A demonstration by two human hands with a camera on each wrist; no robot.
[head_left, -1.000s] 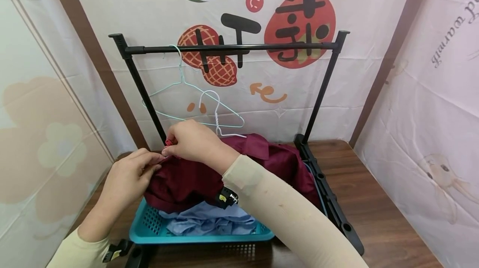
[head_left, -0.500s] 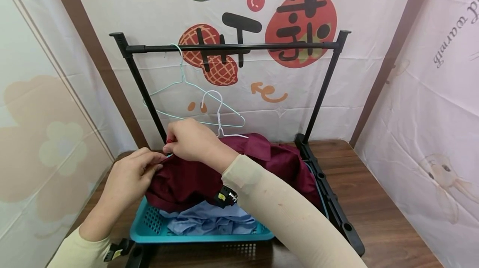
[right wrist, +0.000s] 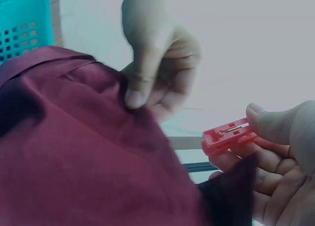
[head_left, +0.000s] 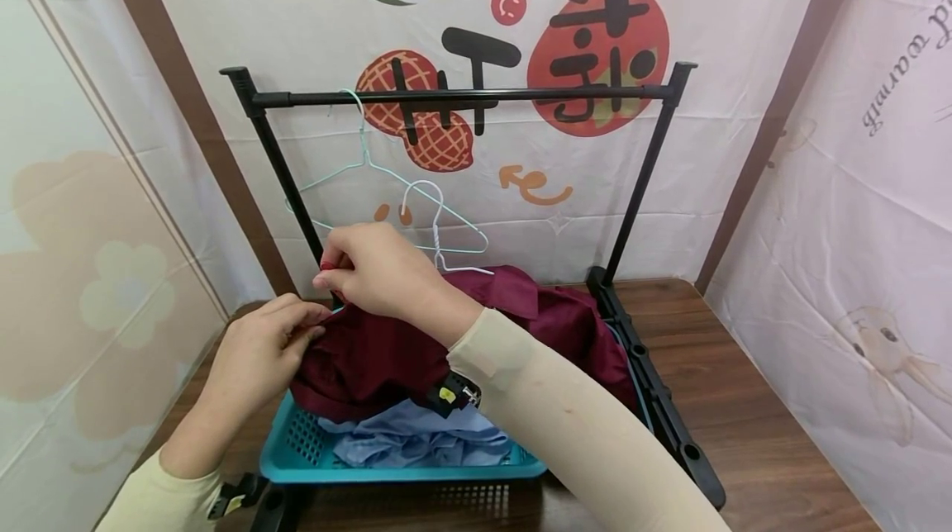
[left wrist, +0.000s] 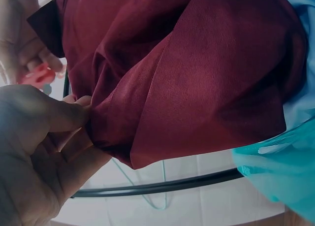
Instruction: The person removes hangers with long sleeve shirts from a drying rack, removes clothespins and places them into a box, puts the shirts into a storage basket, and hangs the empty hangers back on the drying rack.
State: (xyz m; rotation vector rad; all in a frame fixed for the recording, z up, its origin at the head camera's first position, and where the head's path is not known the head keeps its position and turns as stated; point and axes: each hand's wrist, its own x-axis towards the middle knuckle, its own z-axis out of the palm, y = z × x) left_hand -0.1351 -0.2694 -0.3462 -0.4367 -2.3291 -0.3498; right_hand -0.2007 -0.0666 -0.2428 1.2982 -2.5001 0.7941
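Note:
A maroon shirt (head_left: 364, 358) lies bunched over the basket, with a white wire hanger (head_left: 436, 230) rising at its collar. My left hand (head_left: 256, 350) pinches the shirt's left edge between thumb and fingers, pulling the cloth to a point in the left wrist view. Just above and to the right, my right hand (head_left: 387, 272) holds a red clothespin (right wrist: 226, 137) between thumb and fingers. In the right wrist view the clothespin is apart from the pinched edge, and its metal spring shows. The hanger's lower part is hidden by the shirt.
A black rack with a crossbar (head_left: 476, 94) stands around the work; a mint-green hanger (head_left: 364, 144) hangs from it. Light blue cloth (head_left: 424, 437) lies in the teal basket (head_left: 402, 476), on a brown wooden table (head_left: 744, 383). Printed fabric (head_left: 595, 243) hangs behind.
My right hand has shifted slightly left and up with the red clothespin, away from the pinched edge. My left hand keeps its grip in the same spot.

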